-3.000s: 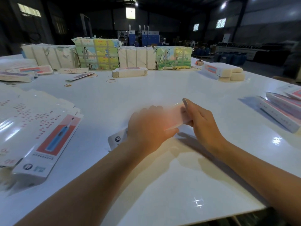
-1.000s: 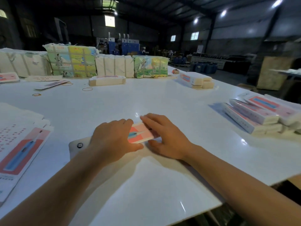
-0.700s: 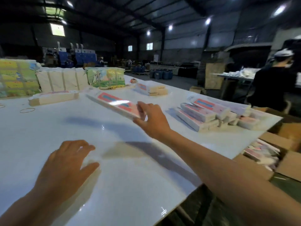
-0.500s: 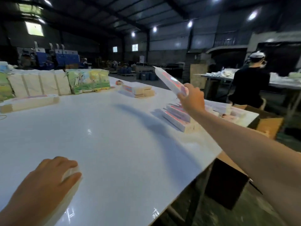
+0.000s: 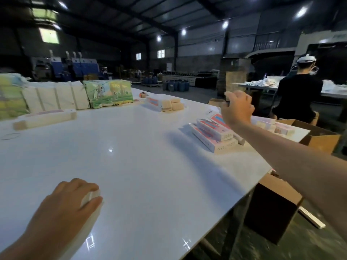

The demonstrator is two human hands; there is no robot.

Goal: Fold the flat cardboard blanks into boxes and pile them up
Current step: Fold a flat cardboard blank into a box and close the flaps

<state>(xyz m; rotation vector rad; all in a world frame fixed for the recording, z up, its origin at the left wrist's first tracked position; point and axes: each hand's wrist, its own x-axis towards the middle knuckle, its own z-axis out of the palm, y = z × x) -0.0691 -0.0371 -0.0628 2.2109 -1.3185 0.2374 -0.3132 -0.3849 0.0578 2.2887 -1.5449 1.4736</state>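
While the right hand [image 5: 237, 109] hangs above the pile of folded boxes [image 5: 213, 132], its fingers curl loosely with nothing visible in them, and whether they hide anything cannot be told. Just below it lies the top box [image 5: 218, 119] (apparently dropped there to grow the pile). Nearer the body, the left hand [image 5: 70, 200] grips a pale blank [image 5: 89, 214] against the table [image 5: 140, 156], probably readying the next fold.
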